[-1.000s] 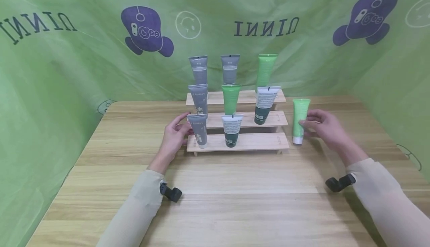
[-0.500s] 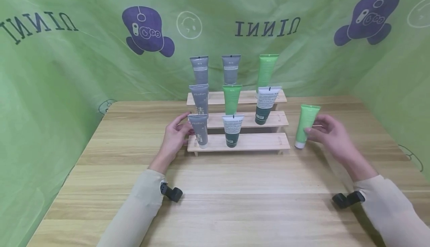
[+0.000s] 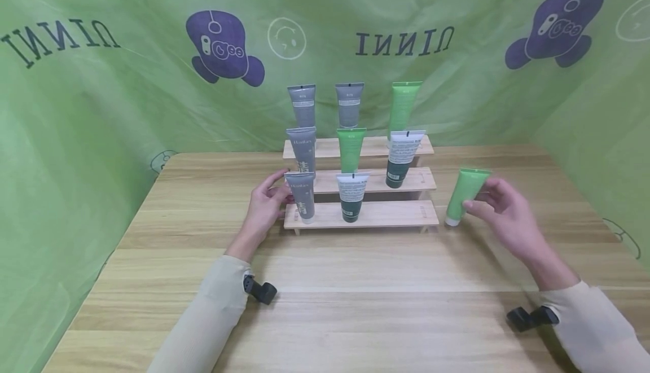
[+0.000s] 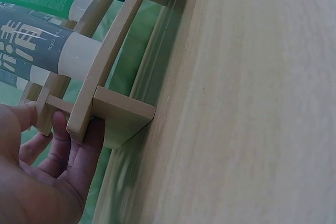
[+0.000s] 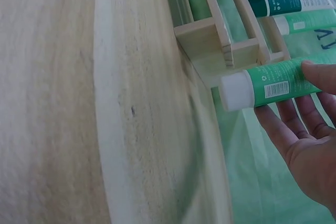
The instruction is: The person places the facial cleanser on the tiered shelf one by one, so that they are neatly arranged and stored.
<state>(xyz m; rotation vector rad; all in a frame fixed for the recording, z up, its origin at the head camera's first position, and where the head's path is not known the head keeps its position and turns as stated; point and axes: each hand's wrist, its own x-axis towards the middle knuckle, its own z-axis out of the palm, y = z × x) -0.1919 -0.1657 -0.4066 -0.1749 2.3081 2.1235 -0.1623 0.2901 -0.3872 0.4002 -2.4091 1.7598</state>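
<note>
My right hand (image 3: 509,215) pinches a green squeeze tube (image 3: 465,194) with a white cap, between thumb and fingers. The tube leans, cap end down, just right of a three-tier wooden display stand (image 3: 391,213); in the right wrist view its barcode faces the camera. At the stand's left end, my left hand (image 3: 263,203) grips the wood, and the left wrist view has its fingers (image 4: 88,148) curled around the tier ends. Nearest to that hand on the lowest tier stands a grey tube (image 3: 303,197). Beside it is a white and dark green tube (image 3: 351,198).
The middle tier bears a grey tube (image 3: 303,150), a green tube (image 3: 350,150) and a white and dark green tube (image 3: 401,158). Two grey tubes and a green tube (image 3: 403,105) stand on the top tier. Behind the wooden table (image 3: 355,294) hangs a green printed cloth (image 3: 325,12).
The right hand has carried the green tube rightward and a little toward me, and the tube has gone from nearly upright to tilted. My left hand keeps its place at the stand.
</note>
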